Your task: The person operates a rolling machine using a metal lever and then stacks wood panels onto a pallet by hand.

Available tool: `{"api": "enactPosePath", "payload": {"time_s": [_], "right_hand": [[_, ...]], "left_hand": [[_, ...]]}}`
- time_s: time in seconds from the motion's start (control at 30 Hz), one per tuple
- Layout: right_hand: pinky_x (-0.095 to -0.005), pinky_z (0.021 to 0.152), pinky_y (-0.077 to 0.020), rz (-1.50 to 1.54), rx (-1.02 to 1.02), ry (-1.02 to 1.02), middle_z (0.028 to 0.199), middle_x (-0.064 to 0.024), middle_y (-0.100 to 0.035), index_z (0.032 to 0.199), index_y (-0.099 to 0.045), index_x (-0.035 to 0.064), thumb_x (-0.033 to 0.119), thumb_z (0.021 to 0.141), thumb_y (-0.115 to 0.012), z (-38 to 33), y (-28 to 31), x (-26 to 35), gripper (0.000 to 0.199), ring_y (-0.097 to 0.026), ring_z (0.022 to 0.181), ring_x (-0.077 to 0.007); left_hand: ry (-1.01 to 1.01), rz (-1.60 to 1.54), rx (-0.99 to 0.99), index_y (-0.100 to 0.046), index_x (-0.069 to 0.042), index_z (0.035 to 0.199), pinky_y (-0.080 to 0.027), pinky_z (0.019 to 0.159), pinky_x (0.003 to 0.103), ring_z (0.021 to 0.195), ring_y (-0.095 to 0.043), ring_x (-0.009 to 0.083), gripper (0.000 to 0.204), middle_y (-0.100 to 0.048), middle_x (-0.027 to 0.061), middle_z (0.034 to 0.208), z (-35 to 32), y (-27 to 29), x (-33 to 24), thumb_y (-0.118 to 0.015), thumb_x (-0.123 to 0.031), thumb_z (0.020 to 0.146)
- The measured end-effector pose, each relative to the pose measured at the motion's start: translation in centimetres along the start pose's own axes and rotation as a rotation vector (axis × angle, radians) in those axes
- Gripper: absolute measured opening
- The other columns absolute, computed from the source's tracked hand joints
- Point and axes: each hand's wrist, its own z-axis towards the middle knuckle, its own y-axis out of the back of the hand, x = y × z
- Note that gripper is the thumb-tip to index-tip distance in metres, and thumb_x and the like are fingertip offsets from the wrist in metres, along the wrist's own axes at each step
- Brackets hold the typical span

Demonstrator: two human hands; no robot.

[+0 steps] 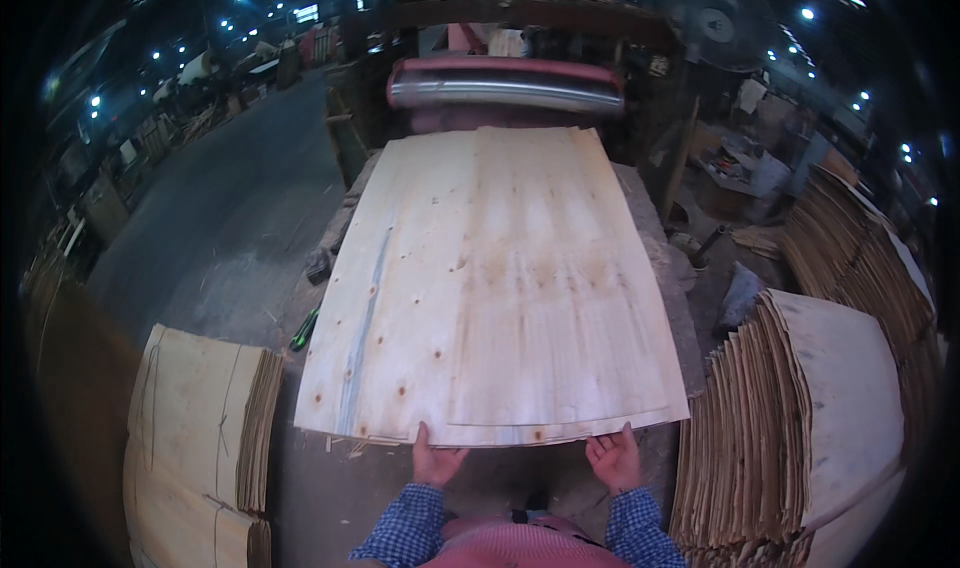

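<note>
A large pale wood veneer sheet (pixel 500 298) stretches away from me, with dark knots and a bluish streak on its left part. A second layer shows along its near edge. My left hand (pixel 436 460) grips that edge left of its middle, thumb on top and fingers underneath. Farther right, my right hand (pixel 613 460) holds the same edge palm up, with its thumb at the rim. The sheet's far end lies just before a machine roller (pixel 505 88), shiny and pink-edged. Whether it touches the roller I cannot tell.
Tied veneer stacks (pixel 190 418) stand at my left, and tall veneer stacks (pixel 760 418) at my right. A green-handled cutter (pixel 304 330) lies beside the sheet's left edge. A large fan (pixel 716 26) stands at the back right. A grey floor (pixel 230 198) runs along the left.
</note>
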Motion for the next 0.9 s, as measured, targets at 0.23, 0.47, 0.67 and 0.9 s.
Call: {"api": "enactPosePath", "payload": {"time_s": [0.23, 0.47, 0.67, 0.9], "right_hand": [[-0.0246, 0.043, -0.048, -0.726, -0.072, 0.223, 0.079, -0.0102, -0.068, 0.107, -0.058, 0.0009, 0.039, 0.093, -0.058, -1.6, -6.3, 8.4, 0.04, -0.062, 0.054, -0.0142], [-0.0308, 0.06, -0.053, -0.404, -0.054, -0.395, 0.087, -0.0114, -0.069, 0.115, -0.055, 0.0048, 0.038, 0.097, -0.051, 2.5, 10.8, 3.4, 0.038, -0.066, 0.077, -0.019], [-0.0297, 0.066, -0.0548, -0.52, 0.009, -0.263, 0.09, -0.0123, -0.069, 0.11, -0.057, 0.0004, 0.047, 0.096, -0.05, 0.4, 3.6, 2.4, 0.049, -0.067, 0.074, -0.0189], [-0.0272, 0.062, -0.0532, -1.209, 0.231, -0.306, 0.086, -0.0104, -0.07, 0.106, -0.06, -0.0014, 0.038, 0.096, -0.05, -1.9, -1.6, 9.4, 0.042, -0.067, 0.07, -0.0167]], "left_hand": [[-0.226, 0.281, -0.039, -0.049, -0.005, 0.128, -0.054, 0.081, 0.042, 0.102, -0.063, 0.0272, 0.041, -0.061, 0.0153, 0.118, -4.5, -7.2, -0.3, -0.053, -0.03, 0.096], [-0.109, 0.484, -0.303, -0.056, -0.005, 0.113, -0.055, 0.051, 0.032, 0.07, -0.065, 0.0224, 0.026, -0.067, 0.01, 0.093, -1.9, 0.9, 0.7, -0.054, -0.024, 0.095], [-0.133, 0.316, -0.312, -0.058, -0.007, 0.107, -0.054, 0.056, 0.032, 0.07, -0.065, 0.0181, 0.027, -0.068, 0.0075, 0.089, 1.6, 5.7, -1.2, -0.058, -0.031, 0.094], [0.003, 0.708, -0.383, -0.061, -0.005, 0.092, -0.05, 0.046, 0.027, 0.061, -0.064, 0.0165, 0.041, -0.068, 0.0078, 0.078, 3.0, 0.7, -0.1, -0.058, -0.046, 0.092]]}}
